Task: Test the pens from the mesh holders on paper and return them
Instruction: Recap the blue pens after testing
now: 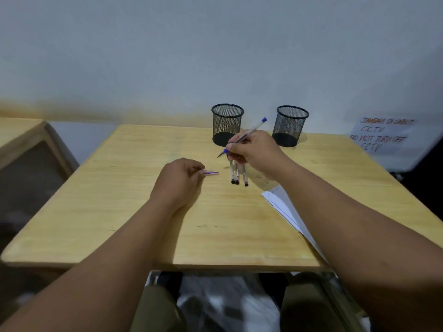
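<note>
Two black mesh holders stand at the table's far edge, the left holder [227,124] and the right holder [290,125]; both look empty. My right hand [255,150] is closed on a blue pen [249,131], uncapped, its tip pointing left and its blue end up toward the holders. The same hand also grips three clear pens with black ends [237,174] that hang down from the fingers. My left hand [178,180] pinches a small blue pen cap [211,173] just above the table. A white paper [281,204] lies partly under my right forearm.
The light wooden table [134,207] ends near my knees. A second wooden table [21,137] stands to the left. A white handwritten CCTV notice [381,136] hangs on the wall at the right, behind the table.
</note>
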